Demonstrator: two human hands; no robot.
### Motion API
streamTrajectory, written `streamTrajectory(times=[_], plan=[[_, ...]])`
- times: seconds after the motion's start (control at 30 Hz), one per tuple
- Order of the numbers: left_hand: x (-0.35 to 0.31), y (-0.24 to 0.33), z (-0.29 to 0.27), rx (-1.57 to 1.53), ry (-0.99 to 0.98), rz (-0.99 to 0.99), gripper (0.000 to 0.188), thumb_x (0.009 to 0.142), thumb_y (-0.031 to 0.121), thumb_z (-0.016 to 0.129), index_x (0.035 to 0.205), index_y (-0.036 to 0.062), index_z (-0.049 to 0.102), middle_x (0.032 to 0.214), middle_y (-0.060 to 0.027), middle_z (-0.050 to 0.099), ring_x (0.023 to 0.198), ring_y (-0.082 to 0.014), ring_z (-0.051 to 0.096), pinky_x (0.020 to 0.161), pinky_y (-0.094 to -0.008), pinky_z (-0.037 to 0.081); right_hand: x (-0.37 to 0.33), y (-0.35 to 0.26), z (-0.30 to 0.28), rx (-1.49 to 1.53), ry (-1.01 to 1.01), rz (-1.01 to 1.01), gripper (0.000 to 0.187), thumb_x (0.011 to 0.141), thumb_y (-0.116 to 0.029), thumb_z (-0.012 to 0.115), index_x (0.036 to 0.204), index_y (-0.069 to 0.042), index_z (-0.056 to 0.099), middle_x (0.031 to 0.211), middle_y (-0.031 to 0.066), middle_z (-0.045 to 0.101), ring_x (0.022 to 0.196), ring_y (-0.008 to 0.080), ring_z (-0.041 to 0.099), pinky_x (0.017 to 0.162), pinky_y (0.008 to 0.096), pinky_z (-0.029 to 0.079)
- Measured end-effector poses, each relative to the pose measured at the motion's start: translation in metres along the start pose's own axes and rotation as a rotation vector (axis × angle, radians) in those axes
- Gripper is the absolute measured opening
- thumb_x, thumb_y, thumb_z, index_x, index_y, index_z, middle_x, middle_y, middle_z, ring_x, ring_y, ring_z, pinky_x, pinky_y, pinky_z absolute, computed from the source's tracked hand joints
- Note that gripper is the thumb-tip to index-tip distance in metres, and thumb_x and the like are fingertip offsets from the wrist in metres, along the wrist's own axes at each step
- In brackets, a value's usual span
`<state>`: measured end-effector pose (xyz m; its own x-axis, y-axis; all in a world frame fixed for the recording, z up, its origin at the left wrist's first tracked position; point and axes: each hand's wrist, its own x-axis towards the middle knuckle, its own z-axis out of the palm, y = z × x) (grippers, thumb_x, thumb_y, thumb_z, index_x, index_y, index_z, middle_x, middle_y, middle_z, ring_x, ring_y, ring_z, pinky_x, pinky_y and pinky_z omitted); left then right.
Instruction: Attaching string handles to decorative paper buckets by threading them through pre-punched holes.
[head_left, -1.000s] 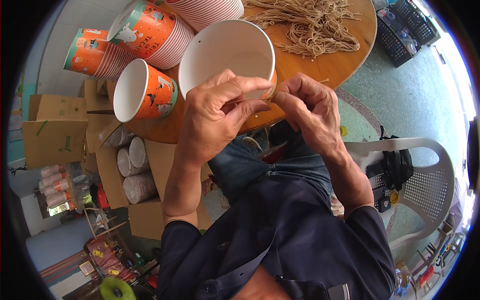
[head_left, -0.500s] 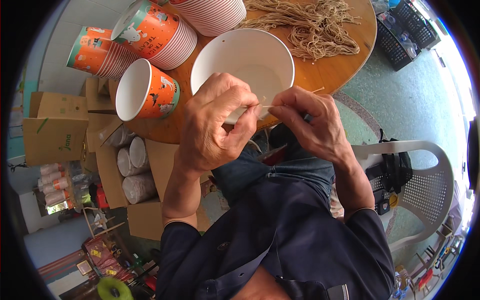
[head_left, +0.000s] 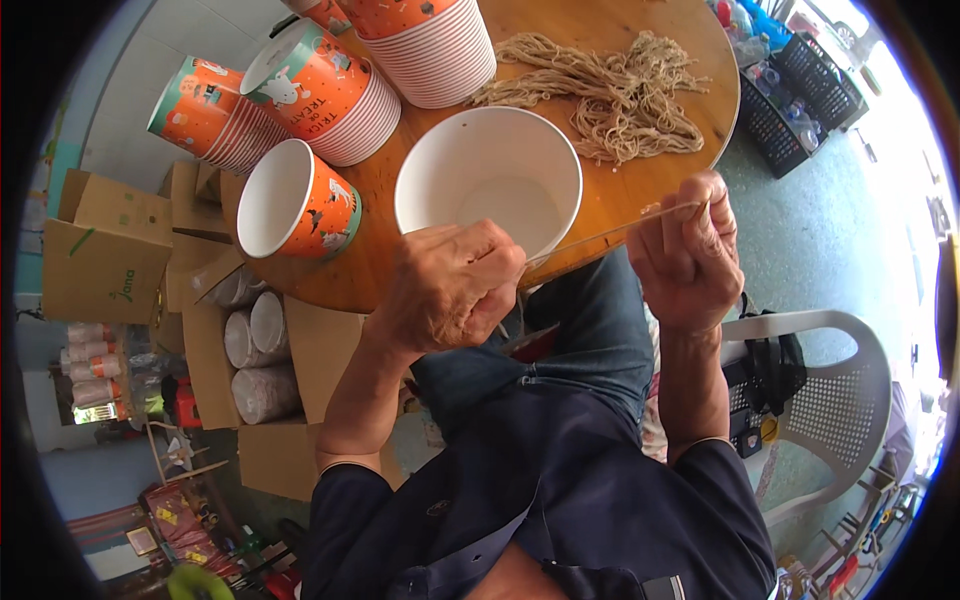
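A thin tan cord [head_left: 612,230] stretches between my hands, in front of a white paper bucket [head_left: 488,170] on the wooden table. My left hand [head_left: 450,285] is closed on the cord's left part, by the bucket's near wall. Higher up and to the right, my right hand [head_left: 690,250] pinches the other part of the cord between thumb and fingers. Whether the cord passes through the bucket's wall is hidden behind my left hand. A heap of loose tan cords [head_left: 620,90] lies on the table beyond the bucket.
Orange printed buckets stand stacked [head_left: 325,90] at the far left of the table [head_left: 690,185], with a single orange bucket [head_left: 300,205] nearer. An open carton [head_left: 330,350] of wrapped white buckets is below left. A grey plastic chair [head_left: 840,390] stands right; black crates [head_left: 805,95] sit far right.
My right hand has moved right and slightly up, drawing the cord out into a long line. My left hand has shifted slightly down and stays closed. The view has moved a little.
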<state>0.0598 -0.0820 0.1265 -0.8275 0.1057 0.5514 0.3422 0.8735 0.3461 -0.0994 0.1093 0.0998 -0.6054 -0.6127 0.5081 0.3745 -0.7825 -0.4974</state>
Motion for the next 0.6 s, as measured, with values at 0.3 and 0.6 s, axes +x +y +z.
streamTrajectory(times=[0.3,0.6], plan=[[-0.019,-0.015,-0.035,0.23,0.01,0.03,0.012,0.085,0.004,0.071,0.094,0.0068,0.064,0.089,-0.0062,0.063,0.088,-0.0287,0.067,0.084,-0.0459,0.055,-0.011,-0.024,-0.006,-0.23,0.119,0.146,0.023,0.108,-0.02,0.055,0.098,0.001,0.056,0.061,0.001,0.043,0.047,0.0108,0.04,0.043,0.0274,0.038],[-0.047,-0.027,-0.042,-0.024,0.172,-0.142,0.005,0.096,0.006,0.065,0.095,0.0044,0.061,0.115,-0.0132,0.067,0.114,-0.0347,0.064,0.107,-0.0479,0.047,-0.036,-0.04,-0.019,-0.383,0.171,0.14,0.025,0.111,-0.021,0.05,0.103,0.001,0.06,0.066,0.006,0.055,0.046,0.0127,0.048,0.043,0.0261,0.042]])
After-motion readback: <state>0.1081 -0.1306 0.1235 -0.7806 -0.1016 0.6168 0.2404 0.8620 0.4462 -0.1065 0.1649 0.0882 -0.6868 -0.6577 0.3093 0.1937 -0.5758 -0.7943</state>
